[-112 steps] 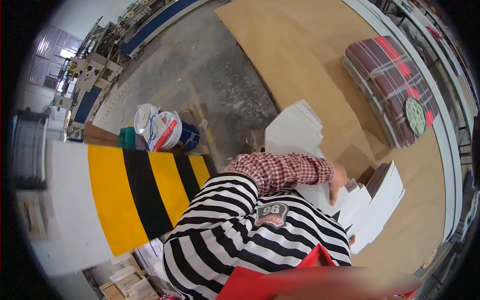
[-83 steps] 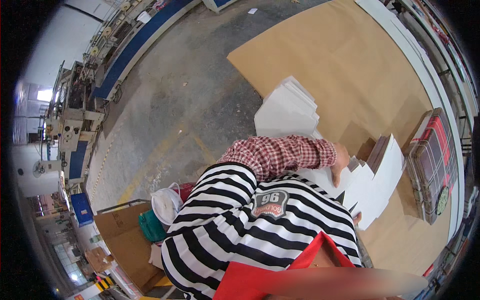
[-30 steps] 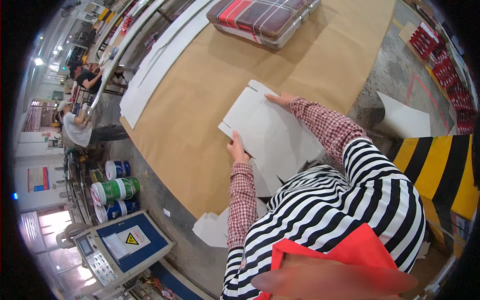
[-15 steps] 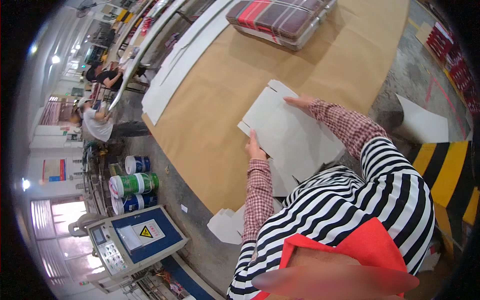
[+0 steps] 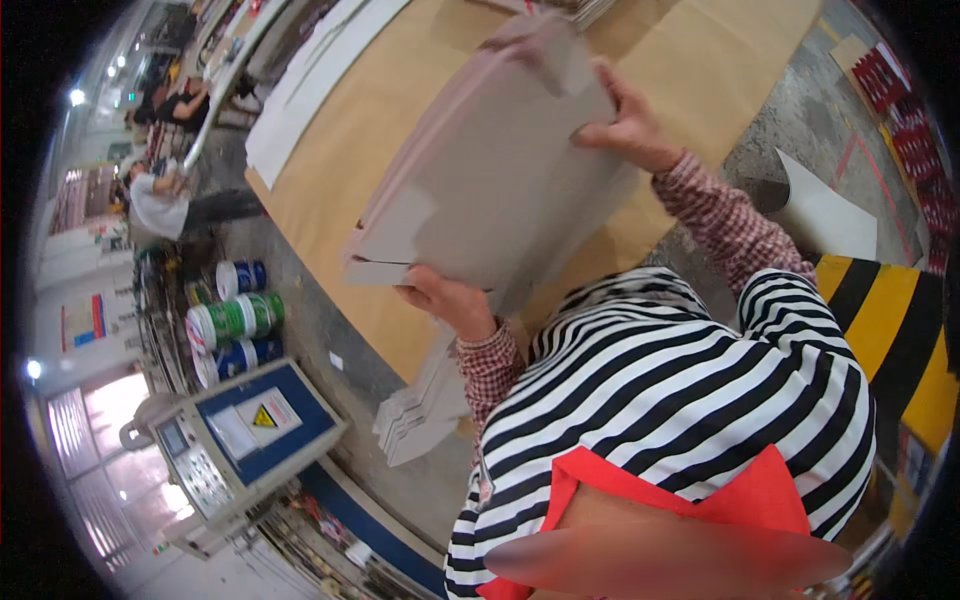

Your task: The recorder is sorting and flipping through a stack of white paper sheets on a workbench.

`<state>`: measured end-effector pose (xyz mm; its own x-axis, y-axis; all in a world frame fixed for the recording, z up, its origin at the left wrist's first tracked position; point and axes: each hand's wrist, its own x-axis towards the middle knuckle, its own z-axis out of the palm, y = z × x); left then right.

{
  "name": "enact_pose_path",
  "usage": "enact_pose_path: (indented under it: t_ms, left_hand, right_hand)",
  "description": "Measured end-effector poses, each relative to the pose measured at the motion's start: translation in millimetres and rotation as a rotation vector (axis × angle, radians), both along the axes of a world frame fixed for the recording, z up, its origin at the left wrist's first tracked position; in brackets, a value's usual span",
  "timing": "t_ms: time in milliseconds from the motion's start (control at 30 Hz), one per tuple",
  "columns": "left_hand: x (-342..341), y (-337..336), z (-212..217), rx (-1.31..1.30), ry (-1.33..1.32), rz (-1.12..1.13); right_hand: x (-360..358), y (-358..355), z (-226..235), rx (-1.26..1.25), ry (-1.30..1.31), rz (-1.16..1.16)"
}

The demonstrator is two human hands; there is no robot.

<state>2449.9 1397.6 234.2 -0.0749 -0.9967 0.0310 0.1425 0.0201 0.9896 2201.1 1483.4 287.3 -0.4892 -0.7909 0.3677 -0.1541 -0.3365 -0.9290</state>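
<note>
A grey-white cardboard sheet with slits near its corners is held up at a tilt above the brown-covered table. Several layers show along its blurred far-left edge, so it looks like a stack. My left hand grips its near-left corner, thumb on the pale face. On the right side my right hand clasps the edge, thumb across the face and fingers partly behind. More notched grey cardboard pieces lie by the near table edge, below my left forearm. At the far side, plaid-patterned boards are mostly hidden behind the raised cardboard.
Long white sheets lie along the table's far left. Paint buckets and a control cabinet stand to the left. A black-and-yellow striped block and a curved white sheet are at right. Two people work farther left.
Both hands have lifted the cardboard up from low over the table, tilting it and moving it away from my body. More layers now show at its edge. My view has shifted slightly.
</note>
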Motion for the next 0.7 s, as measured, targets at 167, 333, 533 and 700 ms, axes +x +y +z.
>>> enact_pose_path:
  t_ms: [167, 333, 533, 700]
  left_hand:
    - [-9.5, 38.3, -36.1, -0.455, -0.04, -0.221]
    - [-32.2, 47.4, 2.1, -0.436, 0.181, -0.406]
    - [-22.4, 47.0, -1.8, -0.207, 0.151, -0.373]
    - [11.1, 49.4, 4.2, -0.484, -0.447, -0.36]
  right_hand:
    - [-42.2, 47.7, -51.6, 0.355, -0.171, 0.145]
    - [-69.4, 46.7, -56.5, 0.209, -0.106, 0.23]
    - [-34.8, 42.6, -50.3, 0.162, 0.248, 0.219]
    - [-8.3, 26.2, -38.6, 0.233, 0.026, 0.353]
